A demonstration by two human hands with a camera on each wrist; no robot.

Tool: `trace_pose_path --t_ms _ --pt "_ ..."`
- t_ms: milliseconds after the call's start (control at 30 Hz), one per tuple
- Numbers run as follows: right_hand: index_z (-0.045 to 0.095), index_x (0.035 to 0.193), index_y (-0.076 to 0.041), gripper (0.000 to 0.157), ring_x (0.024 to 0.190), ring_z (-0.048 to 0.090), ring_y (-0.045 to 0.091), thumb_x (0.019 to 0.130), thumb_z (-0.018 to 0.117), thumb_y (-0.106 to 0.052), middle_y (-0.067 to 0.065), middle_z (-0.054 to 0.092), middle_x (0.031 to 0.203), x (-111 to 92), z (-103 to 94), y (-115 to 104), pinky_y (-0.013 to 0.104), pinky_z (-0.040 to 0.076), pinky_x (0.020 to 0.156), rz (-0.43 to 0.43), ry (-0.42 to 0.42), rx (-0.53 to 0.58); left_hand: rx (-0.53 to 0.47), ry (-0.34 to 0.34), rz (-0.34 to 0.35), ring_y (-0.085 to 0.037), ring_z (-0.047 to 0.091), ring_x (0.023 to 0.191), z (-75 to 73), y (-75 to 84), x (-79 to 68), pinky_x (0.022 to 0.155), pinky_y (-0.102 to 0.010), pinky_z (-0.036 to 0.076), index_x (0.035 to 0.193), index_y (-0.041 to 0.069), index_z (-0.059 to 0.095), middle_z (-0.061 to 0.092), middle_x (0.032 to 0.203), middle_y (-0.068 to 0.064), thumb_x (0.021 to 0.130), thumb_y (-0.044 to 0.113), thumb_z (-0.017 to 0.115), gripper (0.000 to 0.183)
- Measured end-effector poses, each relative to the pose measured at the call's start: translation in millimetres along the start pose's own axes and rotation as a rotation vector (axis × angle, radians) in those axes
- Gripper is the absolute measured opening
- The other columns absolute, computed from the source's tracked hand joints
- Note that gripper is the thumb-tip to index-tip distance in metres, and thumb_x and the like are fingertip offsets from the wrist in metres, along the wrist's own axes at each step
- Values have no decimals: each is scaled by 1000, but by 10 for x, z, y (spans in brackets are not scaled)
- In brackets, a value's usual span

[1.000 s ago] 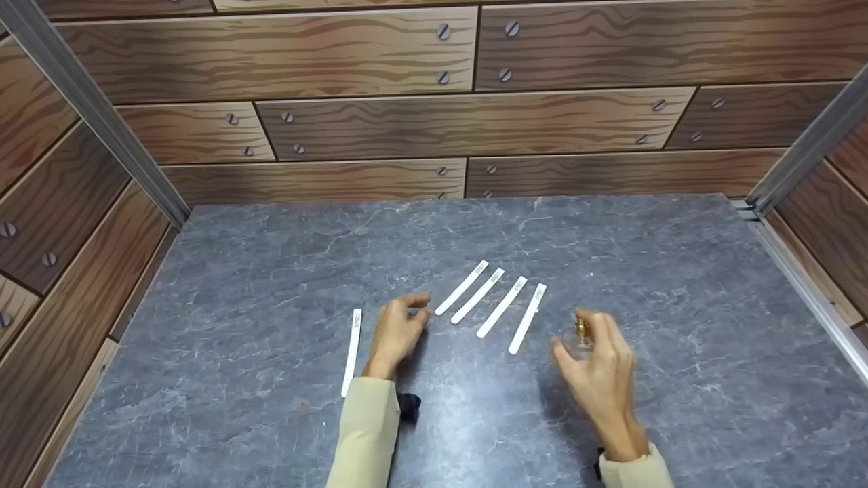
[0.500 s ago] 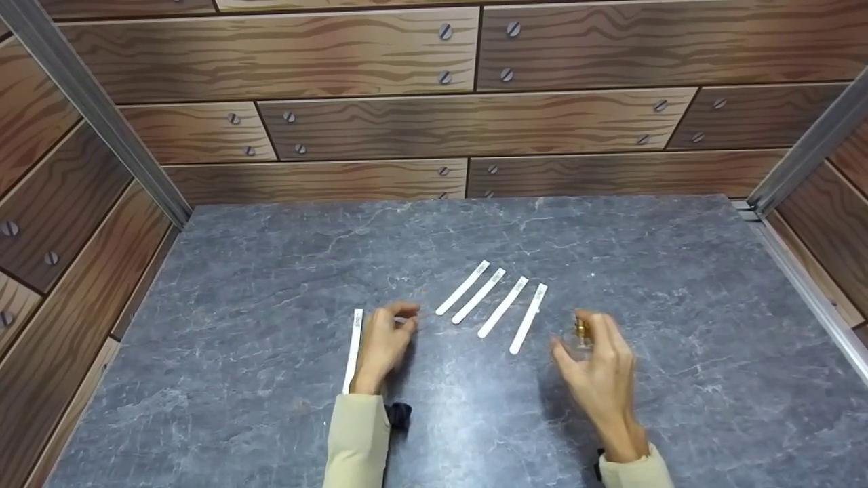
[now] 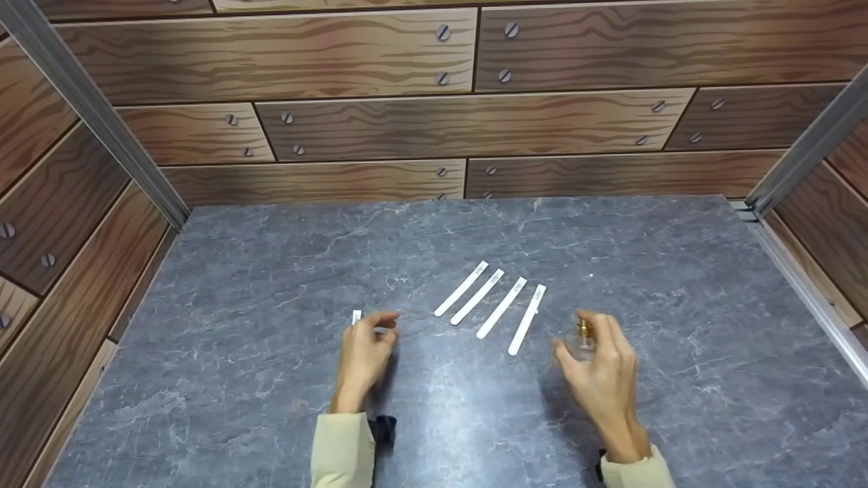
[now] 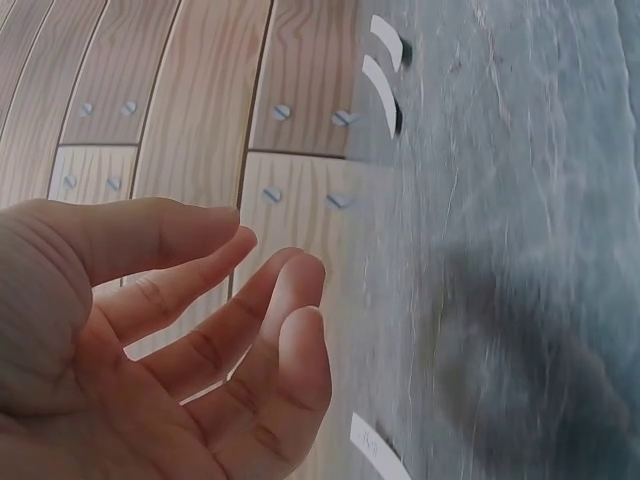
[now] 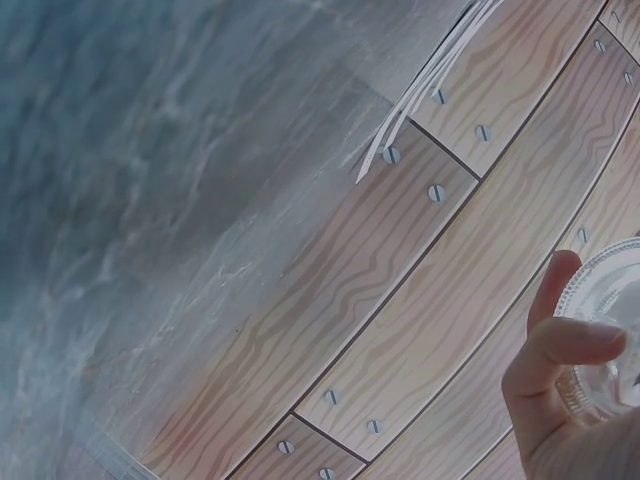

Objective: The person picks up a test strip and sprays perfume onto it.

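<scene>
My right hand [image 3: 605, 379] holds a clear glass perfume bottle [image 3: 584, 342] with a gold top, fingers and thumb around it at the right of the table. Its round ridged glass [image 5: 603, 285] fills the right edge of the right wrist view. My left hand [image 3: 361, 359] hovers at the left with fingers loosely bent and nothing between them. In the head view it covers most of a white paper test strip [image 3: 357, 316], leaving only the printed tip in sight. Several more printed strips [image 3: 502, 308] lie fanned out on the table between the two hands.
The grey marbled table [image 3: 271, 257] is bordered at the back by a wood-print wall [image 3: 366, 129]. Metal posts [image 3: 115, 129] rise at both back corners, and a metal rail [image 3: 814, 271] runs along the right side.
My left hand has drawn left and back from beside the fanned strips, and now overlaps the lone strip. The right hand and the perfume bottle have stayed almost still.
</scene>
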State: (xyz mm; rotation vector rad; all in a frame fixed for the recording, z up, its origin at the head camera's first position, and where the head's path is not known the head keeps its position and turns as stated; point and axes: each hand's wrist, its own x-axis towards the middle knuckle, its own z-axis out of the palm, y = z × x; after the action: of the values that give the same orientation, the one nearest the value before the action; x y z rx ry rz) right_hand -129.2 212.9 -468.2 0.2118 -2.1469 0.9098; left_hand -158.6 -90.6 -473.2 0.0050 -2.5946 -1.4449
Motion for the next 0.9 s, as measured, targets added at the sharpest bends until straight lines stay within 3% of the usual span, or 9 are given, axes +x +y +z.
trace_pose_path --t_ms 533,900 --pt "64 102 5 45 66 61 32 63 86 6 16 64 85 5 1 2 49 53 57 -9 14 7 63 54 -53 -25 70 80 -206 -86 -160 69 -38 57 111 -7 72 72 98 -19 84 -9 67 27" --pt "63 102 6 44 65 62 34 63 84 7 17 64 85 -4 -7 6 52 55 56 -3 -5 -3 57 88 -67 -29 71 80 -283 -160 -215 71 -43 58 110 -9 71 72 100 -22 82 -11 70 28"
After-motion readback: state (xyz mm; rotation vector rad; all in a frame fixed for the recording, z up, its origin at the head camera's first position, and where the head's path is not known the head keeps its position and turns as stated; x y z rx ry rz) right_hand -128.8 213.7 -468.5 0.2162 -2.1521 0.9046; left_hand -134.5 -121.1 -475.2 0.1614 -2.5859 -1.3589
